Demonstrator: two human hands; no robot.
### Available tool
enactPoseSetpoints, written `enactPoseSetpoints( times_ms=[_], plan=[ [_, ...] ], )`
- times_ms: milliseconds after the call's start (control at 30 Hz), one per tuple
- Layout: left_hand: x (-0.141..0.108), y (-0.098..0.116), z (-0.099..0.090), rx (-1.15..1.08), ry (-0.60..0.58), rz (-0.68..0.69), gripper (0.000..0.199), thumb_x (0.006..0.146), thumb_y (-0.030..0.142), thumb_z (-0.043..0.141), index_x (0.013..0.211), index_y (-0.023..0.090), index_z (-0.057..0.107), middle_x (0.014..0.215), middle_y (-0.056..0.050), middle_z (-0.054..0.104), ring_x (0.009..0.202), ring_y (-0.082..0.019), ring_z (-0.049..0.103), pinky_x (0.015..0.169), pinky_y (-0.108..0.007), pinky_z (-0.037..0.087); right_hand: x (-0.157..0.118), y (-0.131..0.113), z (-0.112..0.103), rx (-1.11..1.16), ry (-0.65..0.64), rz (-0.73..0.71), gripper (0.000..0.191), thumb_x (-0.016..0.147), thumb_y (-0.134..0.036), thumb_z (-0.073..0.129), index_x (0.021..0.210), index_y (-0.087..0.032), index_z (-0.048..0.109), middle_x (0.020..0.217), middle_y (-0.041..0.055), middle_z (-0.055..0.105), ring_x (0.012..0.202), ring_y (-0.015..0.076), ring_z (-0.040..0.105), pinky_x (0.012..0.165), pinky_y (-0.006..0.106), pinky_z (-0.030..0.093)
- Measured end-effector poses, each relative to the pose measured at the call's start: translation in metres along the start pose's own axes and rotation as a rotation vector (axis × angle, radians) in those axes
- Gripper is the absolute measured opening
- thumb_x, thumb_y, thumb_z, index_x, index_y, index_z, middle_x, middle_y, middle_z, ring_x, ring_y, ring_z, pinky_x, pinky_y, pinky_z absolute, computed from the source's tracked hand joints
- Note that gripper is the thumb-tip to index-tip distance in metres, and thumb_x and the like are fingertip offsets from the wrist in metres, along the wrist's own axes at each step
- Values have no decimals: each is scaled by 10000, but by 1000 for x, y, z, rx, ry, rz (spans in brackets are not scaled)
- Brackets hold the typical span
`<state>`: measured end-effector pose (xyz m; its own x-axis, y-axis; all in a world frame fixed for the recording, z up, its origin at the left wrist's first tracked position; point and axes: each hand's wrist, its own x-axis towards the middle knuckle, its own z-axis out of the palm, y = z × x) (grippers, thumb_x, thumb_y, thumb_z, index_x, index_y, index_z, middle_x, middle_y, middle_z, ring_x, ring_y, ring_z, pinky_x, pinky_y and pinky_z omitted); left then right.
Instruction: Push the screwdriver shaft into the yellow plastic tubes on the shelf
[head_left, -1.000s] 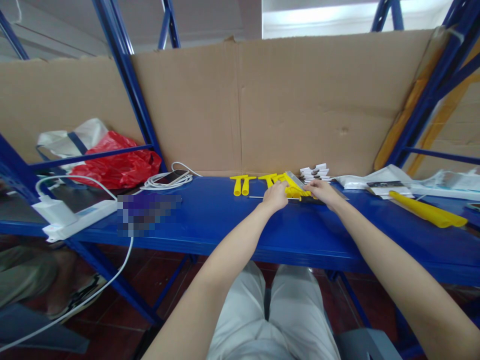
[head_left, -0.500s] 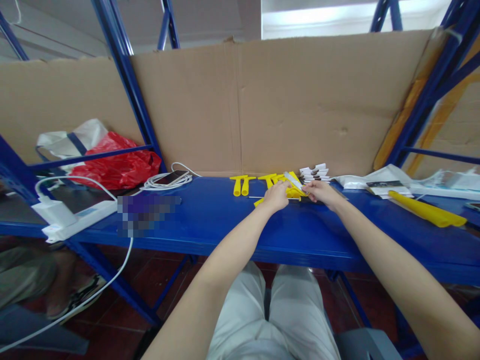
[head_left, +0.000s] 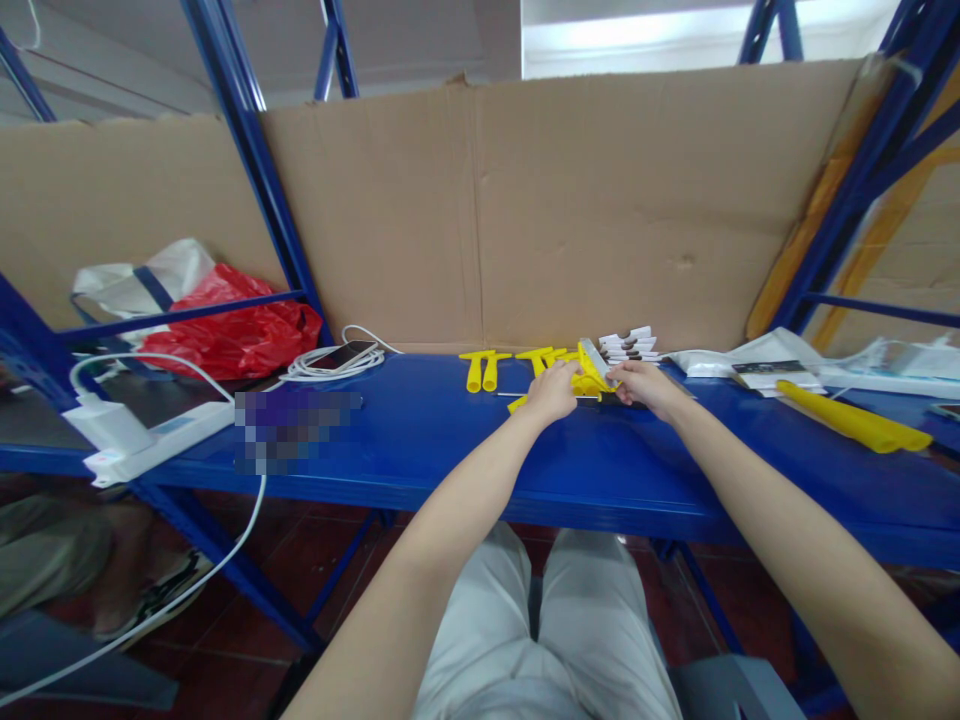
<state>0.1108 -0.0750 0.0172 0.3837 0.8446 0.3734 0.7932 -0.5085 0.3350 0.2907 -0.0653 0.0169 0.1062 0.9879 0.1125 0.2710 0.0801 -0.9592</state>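
Observation:
My left hand (head_left: pixel 553 392) is closed on a yellow plastic tool piece (head_left: pixel 592 376) at the far side of the blue bench. My right hand (head_left: pixel 646 388) pinches the lower end of a pale grey flat strip (head_left: pixel 596 360), which lies against the yellow piece. Whether the strip is seated in it is too small to tell. Beneath the hands runs a thin metal rod (head_left: pixel 510 396). Left of them lie yellow T-shaped handles (head_left: pixel 482 370). Just behind my right hand is a pile of small white-and-dark pieces (head_left: pixel 631 345).
The blue bench (head_left: pixel 420 430) backs onto a cardboard panel (head_left: pixel 600 200). To the right are a yellow rolled sheet (head_left: pixel 855 418) and a printed packet (head_left: pixel 780 377). A power strip (head_left: pixel 165 440), coiled white cable (head_left: pixel 315 368) and red bag (head_left: pixel 240 320) occupy the left. A person's leg (head_left: pixel 60 550) shows below left.
The pale strip has turned steeper and shifted slightly right against the yellow piece. My right hand has shifted a little with it; my left hand is nearly still.

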Motion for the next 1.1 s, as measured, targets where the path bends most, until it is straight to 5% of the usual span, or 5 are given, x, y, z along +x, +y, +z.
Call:
enactPoseSetpoints(
  times_ms=[733,1100],
  plan=[
    [-1,-1,1,23,-22,32,518,875,34,491,1354,207,587,1429,-104,593,1291,-241,584,1089,-372,476,1,2,-1,170,-155,56,297,805,-200,762,652,-177,509,538,-17,486,450,69,415,403,188,321],
    [-1,-5,2,125,-84,63,645,937,78,459,1512,369,478,1371,-72,619,1287,-256,587,1051,-379,485,-9,-2,5,115,-240,3,339,765,-302,807,641,-182,515,505,-25,464,458,76,425,431,202,334]
  ],
)
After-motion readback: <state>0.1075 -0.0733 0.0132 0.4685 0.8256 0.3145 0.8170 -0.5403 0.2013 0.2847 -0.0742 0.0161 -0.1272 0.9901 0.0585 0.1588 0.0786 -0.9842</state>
